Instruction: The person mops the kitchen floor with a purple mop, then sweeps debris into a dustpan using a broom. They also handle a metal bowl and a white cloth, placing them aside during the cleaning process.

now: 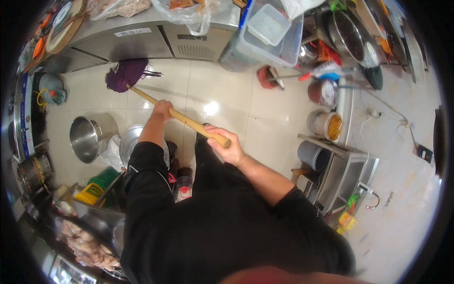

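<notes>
A string mop's dark purple head (127, 75) lies on the tiled floor against the base of the steel counter. Its wooden handle (191, 123) slants from the head back toward my body. My left hand (163, 110) is wrapped around the handle's lower half. Near the top end, my right hand (226, 145) grips it, with the rounded tip of the pole showing past the fingers.
Left stand a deep steel pot (84, 139), a lidded silver pot (133, 140) and a gas cylinder (52, 88). At right are a red dustpan (268, 77), buckets including a white pail (318, 120), and a steel stand (338, 177). Ahead runs the steel counter (142, 44) beside a plastic bin (244, 46).
</notes>
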A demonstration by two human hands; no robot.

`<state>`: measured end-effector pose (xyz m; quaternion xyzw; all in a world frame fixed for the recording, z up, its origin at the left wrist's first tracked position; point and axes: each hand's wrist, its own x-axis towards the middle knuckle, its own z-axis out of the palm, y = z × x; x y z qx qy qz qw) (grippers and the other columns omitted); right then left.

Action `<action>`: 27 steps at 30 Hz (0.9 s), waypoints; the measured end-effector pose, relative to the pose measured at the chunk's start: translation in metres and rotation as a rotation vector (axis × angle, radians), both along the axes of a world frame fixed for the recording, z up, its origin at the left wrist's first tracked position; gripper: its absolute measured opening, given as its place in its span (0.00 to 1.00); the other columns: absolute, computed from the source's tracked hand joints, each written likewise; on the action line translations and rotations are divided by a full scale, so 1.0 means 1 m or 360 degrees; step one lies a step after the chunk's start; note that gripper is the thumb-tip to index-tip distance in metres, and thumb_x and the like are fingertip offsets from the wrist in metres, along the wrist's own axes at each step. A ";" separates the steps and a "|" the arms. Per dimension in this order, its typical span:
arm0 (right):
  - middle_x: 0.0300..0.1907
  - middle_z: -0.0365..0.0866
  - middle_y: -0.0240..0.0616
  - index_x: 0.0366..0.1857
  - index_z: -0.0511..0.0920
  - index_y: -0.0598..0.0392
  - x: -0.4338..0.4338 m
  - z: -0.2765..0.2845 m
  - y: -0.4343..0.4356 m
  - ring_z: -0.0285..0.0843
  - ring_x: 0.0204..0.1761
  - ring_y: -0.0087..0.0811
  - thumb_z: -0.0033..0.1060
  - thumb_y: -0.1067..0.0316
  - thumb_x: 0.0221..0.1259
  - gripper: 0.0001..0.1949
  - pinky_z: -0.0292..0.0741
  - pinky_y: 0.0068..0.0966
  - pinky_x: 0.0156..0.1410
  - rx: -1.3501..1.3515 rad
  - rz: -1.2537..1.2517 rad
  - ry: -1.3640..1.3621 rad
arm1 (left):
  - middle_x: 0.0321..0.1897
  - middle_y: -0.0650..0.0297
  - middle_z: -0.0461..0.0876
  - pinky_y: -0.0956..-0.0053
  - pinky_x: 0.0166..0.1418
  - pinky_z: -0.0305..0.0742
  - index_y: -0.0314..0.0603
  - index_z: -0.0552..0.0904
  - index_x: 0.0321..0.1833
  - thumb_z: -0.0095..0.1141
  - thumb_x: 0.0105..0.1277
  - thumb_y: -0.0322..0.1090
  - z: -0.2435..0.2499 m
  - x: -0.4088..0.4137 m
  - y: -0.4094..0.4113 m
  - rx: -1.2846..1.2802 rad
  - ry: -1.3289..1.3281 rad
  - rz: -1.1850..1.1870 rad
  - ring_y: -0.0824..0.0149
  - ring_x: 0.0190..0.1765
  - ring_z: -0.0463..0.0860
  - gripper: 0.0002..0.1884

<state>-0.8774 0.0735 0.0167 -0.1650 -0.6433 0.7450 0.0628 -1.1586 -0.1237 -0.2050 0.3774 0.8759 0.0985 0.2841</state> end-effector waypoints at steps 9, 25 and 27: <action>0.58 0.88 0.48 0.50 0.85 0.65 0.164 0.065 0.109 0.81 0.69 0.47 0.68 0.82 0.66 0.11 0.72 0.43 0.78 0.0106 -0.0087 0.0093 | 0.34 0.57 0.85 0.56 0.56 0.78 0.49 0.87 0.31 0.79 0.48 0.44 0.033 0.177 0.120 0.0454 -0.0014 -0.0071 0.49 0.47 0.84 0.14; 0.35 0.87 0.50 0.29 0.79 0.63 0.504 0.262 0.136 0.87 0.47 0.56 0.68 0.60 0.70 0.16 0.81 0.56 0.60 0.0794 -0.1138 -0.0029 | 0.38 0.53 0.91 0.52 0.53 0.84 0.49 0.92 0.37 0.68 0.58 0.52 0.201 0.549 0.314 0.0351 -0.0980 -0.1318 0.46 0.46 0.89 0.15; 0.34 0.85 0.49 0.31 0.78 0.62 0.523 0.260 0.133 0.86 0.46 0.54 0.66 0.59 0.71 0.15 0.80 0.55 0.61 0.0783 -0.1220 -0.0001 | 0.37 0.51 0.91 0.53 0.52 0.85 0.47 0.92 0.36 0.65 0.57 0.48 0.213 0.562 0.322 0.0334 -0.1045 -0.1505 0.46 0.45 0.90 0.14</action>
